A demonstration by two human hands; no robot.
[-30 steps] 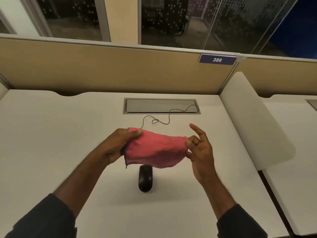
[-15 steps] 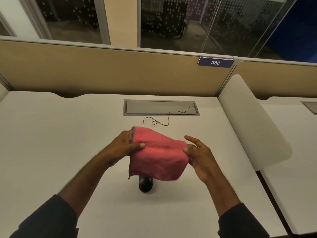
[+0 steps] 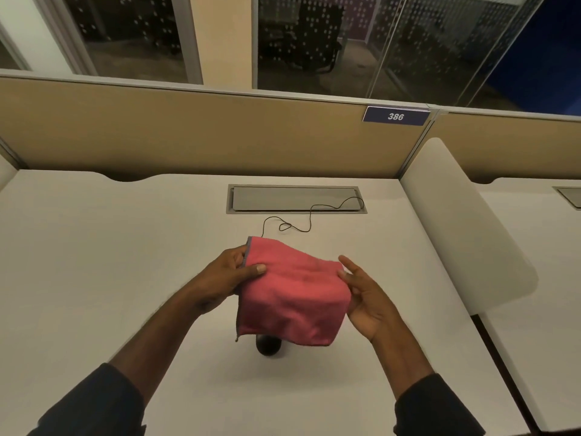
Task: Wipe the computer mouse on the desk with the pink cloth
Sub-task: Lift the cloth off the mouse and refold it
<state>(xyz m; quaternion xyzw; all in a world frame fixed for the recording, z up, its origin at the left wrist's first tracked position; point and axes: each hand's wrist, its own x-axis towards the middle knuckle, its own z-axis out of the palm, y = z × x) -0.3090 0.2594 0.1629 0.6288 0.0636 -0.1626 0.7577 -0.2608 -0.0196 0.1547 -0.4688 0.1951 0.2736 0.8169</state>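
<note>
Your left hand (image 3: 228,276) pinches the left edge of the pink cloth (image 3: 290,294), thumb on top and fingers curled behind the grey-trimmed hem. Your right hand (image 3: 366,297) holds the cloth's right edge at the thumb, with the other fingers (image 3: 349,264) stretched out rather loosely above it. The two hands are apart, the cloth spread between them in the air above the white tabletop (image 3: 94,262).

The black computer mouse (image 3: 268,346) sits on the tabletop below the cloth's lower edge, mostly hidden by it; only its near end shows. Its thin cable (image 3: 309,220) runs in loops from behind the cloth to the grey cable hatch (image 3: 295,199) set into the tabletop. On the tan partition (image 3: 188,133) behind, a blue label (image 3: 395,116) reads 386.
</note>
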